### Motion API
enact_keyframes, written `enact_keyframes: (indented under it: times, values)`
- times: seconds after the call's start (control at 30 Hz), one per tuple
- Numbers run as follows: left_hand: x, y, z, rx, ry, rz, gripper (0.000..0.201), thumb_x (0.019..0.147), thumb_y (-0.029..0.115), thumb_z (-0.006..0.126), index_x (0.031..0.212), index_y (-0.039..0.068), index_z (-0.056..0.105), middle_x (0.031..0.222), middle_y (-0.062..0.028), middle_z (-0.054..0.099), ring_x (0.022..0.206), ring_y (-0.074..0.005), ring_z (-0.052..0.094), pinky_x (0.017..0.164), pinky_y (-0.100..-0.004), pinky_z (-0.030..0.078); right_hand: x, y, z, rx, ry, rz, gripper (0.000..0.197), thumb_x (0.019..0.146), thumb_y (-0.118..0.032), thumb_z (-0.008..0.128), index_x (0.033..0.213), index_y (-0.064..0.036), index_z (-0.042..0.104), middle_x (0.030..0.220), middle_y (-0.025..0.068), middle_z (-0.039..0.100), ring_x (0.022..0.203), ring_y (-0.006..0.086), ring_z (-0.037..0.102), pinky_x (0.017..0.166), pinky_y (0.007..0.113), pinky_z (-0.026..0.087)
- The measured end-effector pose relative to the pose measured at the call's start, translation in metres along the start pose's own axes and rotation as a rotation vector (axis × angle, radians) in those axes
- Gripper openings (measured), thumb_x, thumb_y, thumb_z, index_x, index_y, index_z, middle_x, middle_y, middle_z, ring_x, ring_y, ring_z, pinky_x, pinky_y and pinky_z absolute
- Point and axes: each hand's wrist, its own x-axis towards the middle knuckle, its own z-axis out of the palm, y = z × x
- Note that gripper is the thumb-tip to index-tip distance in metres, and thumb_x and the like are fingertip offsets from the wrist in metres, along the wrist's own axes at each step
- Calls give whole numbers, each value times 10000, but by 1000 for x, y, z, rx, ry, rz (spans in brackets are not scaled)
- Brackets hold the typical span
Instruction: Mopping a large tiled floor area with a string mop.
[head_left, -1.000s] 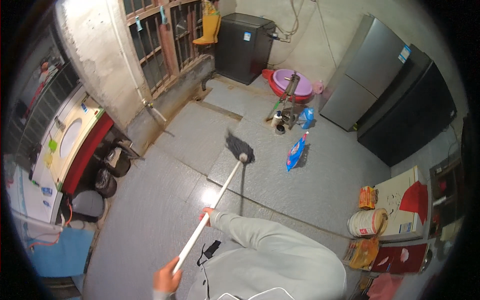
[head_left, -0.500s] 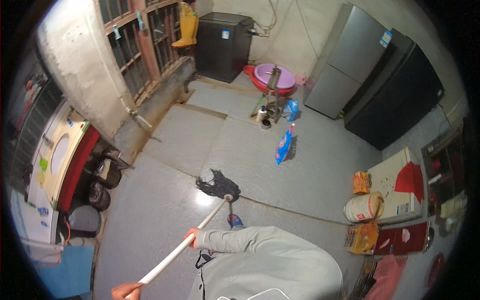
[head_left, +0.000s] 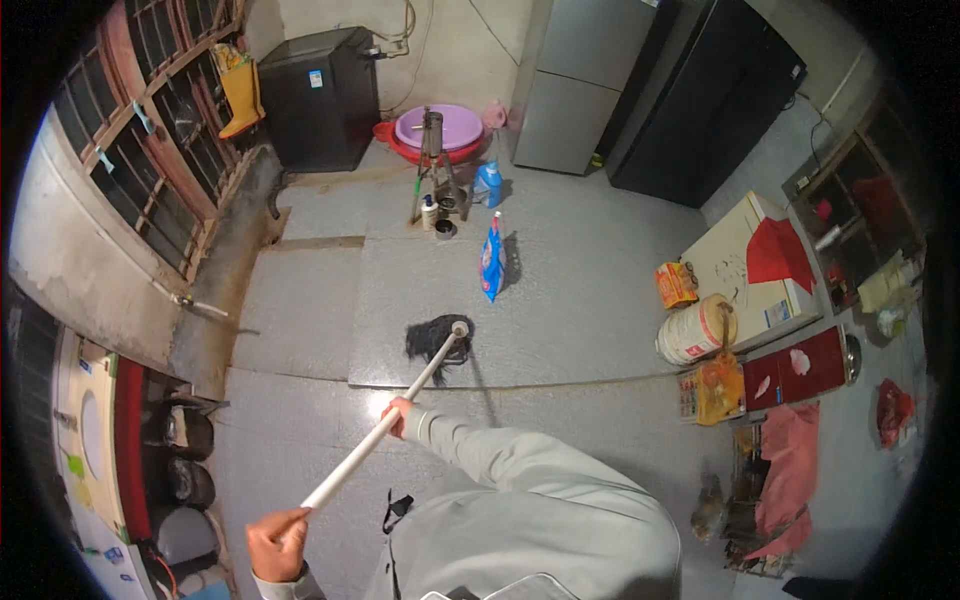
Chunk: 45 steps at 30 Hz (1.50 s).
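A mop with a white pole reaches forward and to the right from my hands. Its dark, stringy mop head lies on the grey floor just past a raised seam. My left hand is closed around the pole's near end at the lower left. Farther down the pole, my right hand grips it, with the grey-sleeved arm stretched across in front of me. Beyond the mop head stands a blue bag with a pink and white top.
Ahead are a metal stand, a white bottle, a blue jug and a purple basin. A black appliance and a grey refrigerator line the wall. On the right are a white bucket and low cabinet; a sink counter is left.
My view has turned, so the room appears shifted left. The mop head has moved right, closer to the blue bag, its strands bunched tighter. Both hands keep hold of the pole.
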Motion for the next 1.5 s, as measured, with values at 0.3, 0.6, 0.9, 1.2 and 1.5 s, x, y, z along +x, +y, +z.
enact_keyframes:
  times: [0.3, 0.6, 0.9, 1.2, 1.5]
  values:
    - [77, 8, 79, -46, -331, 224, 176, 688, 87, 599, 838, 9, 649, 704, -129, 614, 605, -202, 581, 564, -286, 445, -37, -99, -89, 158, 167, -403, 153, 712, -198, 496, 657, -67, 438, 535, 88, 450, 482, 230, 476, 416, 333, 424]
    - [58, -11, 171, -319, -474, -31, 208, 748, 98, 580, 948, 66, 630, 914, -126, 626, 814, -209, 608, 715, -283, 462, -93, -145, -169, 274, 741, -409, 108, 784, -179, 539, 821, -120, 457, 594, 62, 444, 429, 190, 427, 383, 308, 412]
    - [7, -4, 57, -44, 16, -148, 104, 725, 55, 583, 793, 6, 644, 713, -112, 632, 622, -166, 595, 559, -258, 450, -50, -29, -75, 239, 545, -31, 202, 819, -142, 507, 1001, -154, 421, 771, 93, 510, 583, 233, 521, 493, 431, 479]
    - [-106, 21, -9, 198, 518, -334, 96, 739, 24, 523, 724, -27, 603, 578, -78, 554, 479, -115, 448, 433, -258, 317, -52, 119, 36, -283, 449, 251, 280, 776, -180, 553, 1029, -161, 436, 824, 71, 555, 622, 227, 585, 542, 353, 518]
    - [-105, 19, 4, 291, 791, -105, 112, 750, 18, 497, 730, -38, 592, 610, -87, 562, 475, -104, 420, 432, -249, 307, -38, 132, 69, -566, -9, 234, 217, 796, -189, 538, 951, -57, 462, 788, 64, 595, 665, 180, 600, 538, 334, 526]
